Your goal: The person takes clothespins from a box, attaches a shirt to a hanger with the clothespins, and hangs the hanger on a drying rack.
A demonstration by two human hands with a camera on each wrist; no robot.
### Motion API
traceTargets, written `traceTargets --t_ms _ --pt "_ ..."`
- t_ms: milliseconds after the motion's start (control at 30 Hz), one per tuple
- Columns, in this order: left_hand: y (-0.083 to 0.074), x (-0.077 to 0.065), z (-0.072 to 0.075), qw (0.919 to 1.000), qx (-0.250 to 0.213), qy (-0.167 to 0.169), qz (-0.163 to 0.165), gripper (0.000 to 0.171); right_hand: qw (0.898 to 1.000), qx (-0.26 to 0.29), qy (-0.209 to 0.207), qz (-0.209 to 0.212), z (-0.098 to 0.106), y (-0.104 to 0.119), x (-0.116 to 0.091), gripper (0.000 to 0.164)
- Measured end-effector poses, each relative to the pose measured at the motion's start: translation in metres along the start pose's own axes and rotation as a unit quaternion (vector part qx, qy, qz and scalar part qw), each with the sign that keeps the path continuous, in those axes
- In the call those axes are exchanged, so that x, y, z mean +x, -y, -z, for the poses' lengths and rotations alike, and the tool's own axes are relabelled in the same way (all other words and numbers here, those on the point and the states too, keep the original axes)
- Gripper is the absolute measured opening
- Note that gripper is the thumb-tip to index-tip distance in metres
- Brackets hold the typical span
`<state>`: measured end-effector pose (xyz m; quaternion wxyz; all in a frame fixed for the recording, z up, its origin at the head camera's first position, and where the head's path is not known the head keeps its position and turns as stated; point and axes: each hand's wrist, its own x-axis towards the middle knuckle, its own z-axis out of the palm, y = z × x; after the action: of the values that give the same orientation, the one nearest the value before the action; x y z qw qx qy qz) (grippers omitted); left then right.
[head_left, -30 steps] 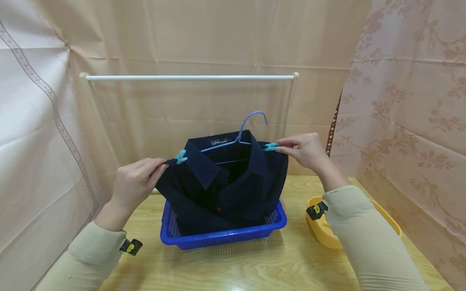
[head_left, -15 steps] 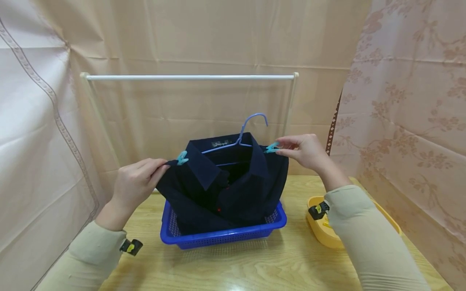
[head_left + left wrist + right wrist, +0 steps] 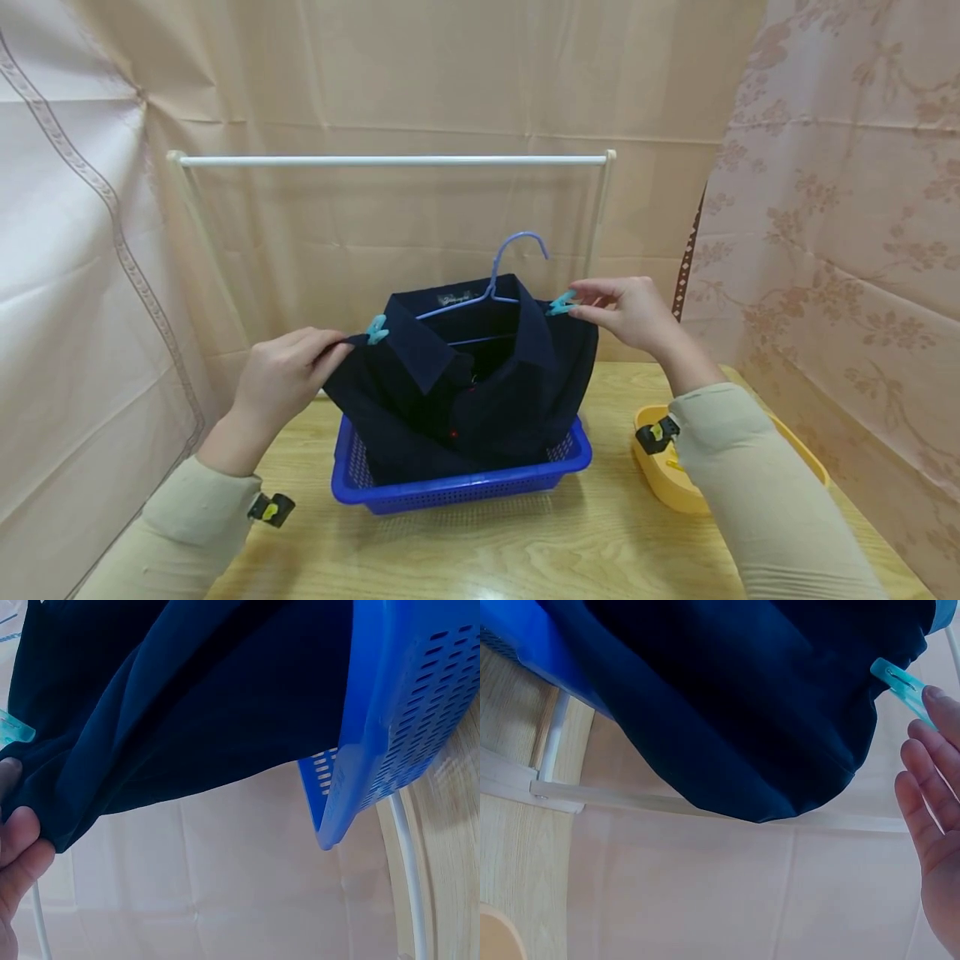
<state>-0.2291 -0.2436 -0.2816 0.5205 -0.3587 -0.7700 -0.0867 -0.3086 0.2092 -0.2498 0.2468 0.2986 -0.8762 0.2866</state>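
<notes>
A dark navy collared shirt (image 3: 495, 421) stands bunched in a blue perforated basket (image 3: 465, 490), its collar upward. Inside the collar sits a blue hanger (image 3: 496, 268), hook sticking up. My left hand (image 3: 281, 375) pinches the shirt's left shoulder cloth between thumb and fingers, beside a teal clothespin (image 3: 377, 329) fixed near the collar. At the other shoulder, my right hand (image 3: 628, 310) pinches the handle end of a second teal clothespin (image 3: 897, 681). In the right wrist view, that clothespin's far end meets the shirt edge, and the remaining fingers extend away from it.
Behind the basket stands a rack with a white horizontal bar (image 3: 397, 161). A yellow basin (image 3: 675, 493) with a small yellow piece (image 3: 672, 463) inside is at the right, partly under my forearm. Curtains surround the wooden table (image 3: 480, 554).
The left hand and its nearby clothespin have shifted slightly right. The collar and hanger sit a little lower than a second ago. The right hand keeps its pinch on the clothespin.
</notes>
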Motion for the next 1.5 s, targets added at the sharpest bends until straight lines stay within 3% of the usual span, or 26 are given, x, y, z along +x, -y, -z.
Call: traceTargets --t_ms 267,567,867,1300,1500 --pt "0.002 -0.001 0.000 0.9993 -0.005 0.038 0.006 0.015 1.000 0.001 -0.005 -0.008 0.002 0.001 -0.001 0.031" --pt "-0.002 0.000 0.000 0.9998 -0.003 0.017 0.000 0.013 1.000 0.007 -0.006 -0.012 0.002 0.002 -0.001 0.034" --pt "-0.003 -0.001 0.001 0.9999 0.014 -0.008 -0.001 0.031 1.000 0.027 -0.010 -0.002 0.001 0.001 -0.002 0.033" --pt "-0.003 -0.001 0.005 0.9993 0.035 -0.015 0.003 0.031 0.998 0.051 -0.019 -0.028 0.014 -0.003 -0.015 0.035" --pt "-0.002 -0.002 0.008 0.9991 0.040 0.000 0.015 0.021 0.997 0.060 -0.030 -0.036 0.020 -0.011 -0.023 0.033"
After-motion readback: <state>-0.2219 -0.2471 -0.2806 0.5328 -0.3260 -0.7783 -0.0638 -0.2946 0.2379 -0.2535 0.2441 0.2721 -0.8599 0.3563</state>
